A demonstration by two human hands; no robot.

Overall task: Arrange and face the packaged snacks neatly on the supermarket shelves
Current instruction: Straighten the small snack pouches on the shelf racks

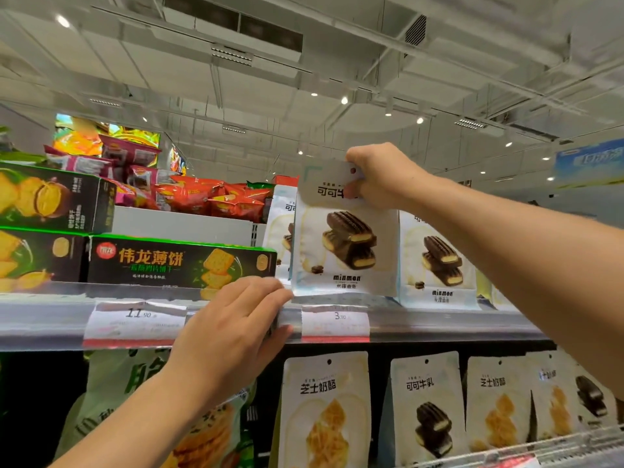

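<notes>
Counted on upper shelf: three white chocolate-biscuit pouches (344, 244), one partly hidden at left; three green cracker boxes (182, 260). Above, a pile of red snack bags (216, 197), number unclear. Two price tags (135, 322) on shelf rail. Lower shelf: five white pouches (324, 410), plus green bags (135, 383), count uncertain. Two hands (233, 332) in view.

Light: bright, even, from small round white ceiling spotlights (344, 100)
Glare: on clear plastic shelf-edge strip (50, 319)
Edges: wide-angle bending
Focus: soft, slightly blurred
</notes>
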